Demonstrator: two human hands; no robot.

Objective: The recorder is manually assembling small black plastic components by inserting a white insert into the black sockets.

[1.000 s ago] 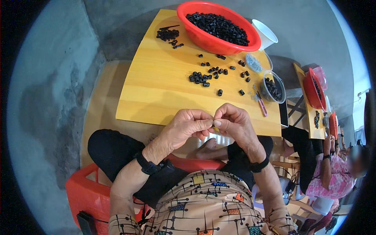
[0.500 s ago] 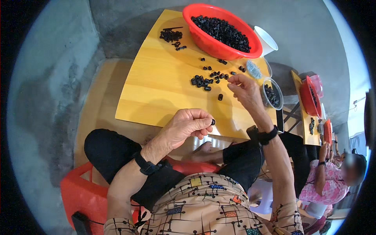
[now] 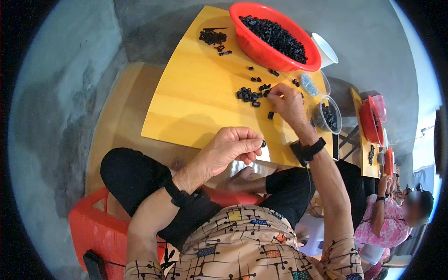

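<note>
My left hand [image 3: 235,148] is held just off the table's near edge, thumb and forefinger pinching a small black cylindrical part [image 3: 263,143]. Over the table, my right hand [image 3: 288,105] has its thumb and fingertips closed at a small black part [image 3: 266,93]. That part lies at the right side of a loose cluster of short black cylindrical pieces [image 3: 247,94]. One single black piece [image 3: 270,115] rests just below the right hand. Some pieces are partly hidden behind the right hand.
On the yellow table [image 3: 186,98] stands a large red basin [image 3: 249,46] heaped with black parts. Beside it are a white bowl [image 3: 328,51], a clear tub [image 3: 339,126] of black parts and tiny clear pieces [image 3: 309,85]. Black parts [image 3: 212,37] lie far left. A co-worker [image 3: 385,219] sits right.
My right hand has moved left and down to the black pieces, its fingertips now at one of them. My left hand keeps its pinch on the small part. The view has shifted slightly.
</note>
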